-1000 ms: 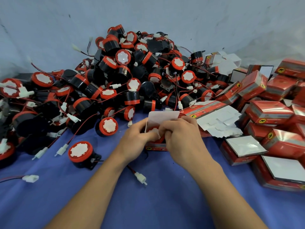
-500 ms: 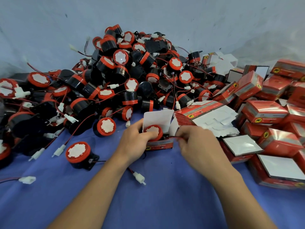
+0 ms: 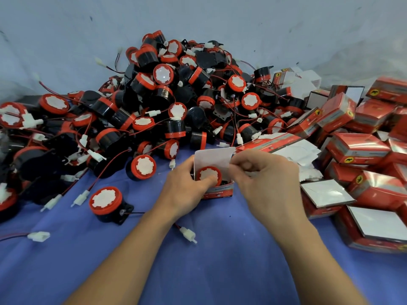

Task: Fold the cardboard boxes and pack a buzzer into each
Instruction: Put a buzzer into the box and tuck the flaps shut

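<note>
Observed: left grip curled round the open box, thumb pressing the buzzer inside it; right grip (fingers curled) pinches the upright flap beside it.

Far side: buzzer heap; right: boxes; near cloth free.

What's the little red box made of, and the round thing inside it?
The box looks like thin printed cardboard: glossy red outside, plain white inside its raised flap. The buzzer in it looks like hard plastic: red rim, matte white face.
</note>
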